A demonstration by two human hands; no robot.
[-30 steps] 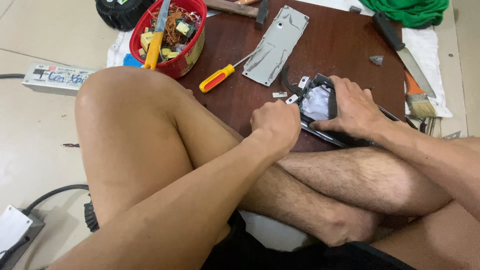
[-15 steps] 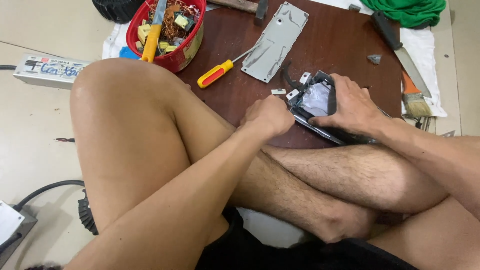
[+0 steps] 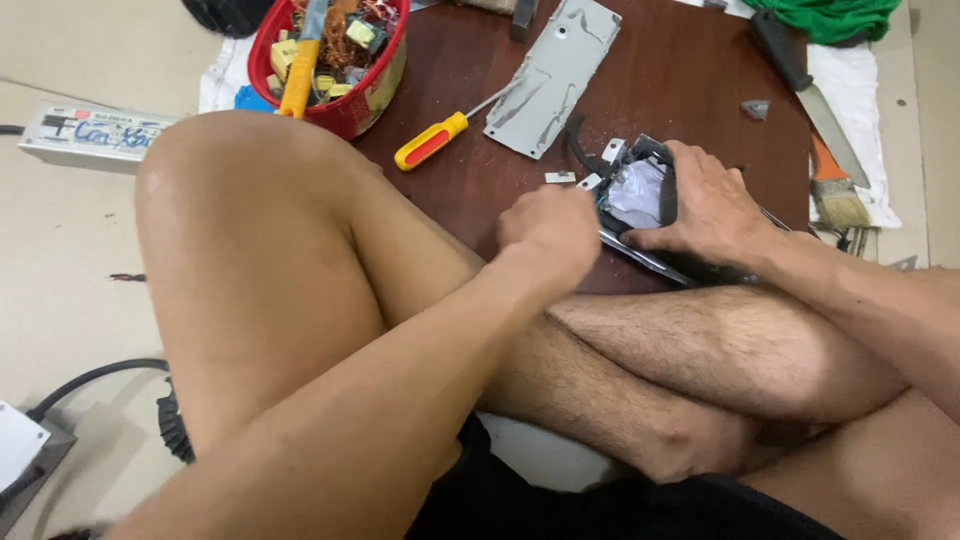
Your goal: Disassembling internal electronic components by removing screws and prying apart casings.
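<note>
I sit on the floor with my legs crossed before a dark brown board [image 3: 680, 80]. On it lies a black opened device [image 3: 640, 190] with grey-white insides. My right hand [image 3: 710, 205] lies over its right side and grips it. My left hand [image 3: 550, 225] is closed in a fist at the device's left edge; what it holds is hidden. A small white piece [image 3: 560, 178] lies just above that hand.
A red-and-yellow screwdriver [image 3: 432, 141] and a grey metal cover plate [image 3: 553, 78] lie on the board. A red bowl [image 3: 335, 55] of parts stands at the back left. A knife [image 3: 810, 85], a paintbrush [image 3: 838, 190], green cloth [image 3: 825, 15], and a power strip [image 3: 90, 135] lie around.
The view has shifted a little; both hands stay at the black device, with my left fist working at its left edge.
</note>
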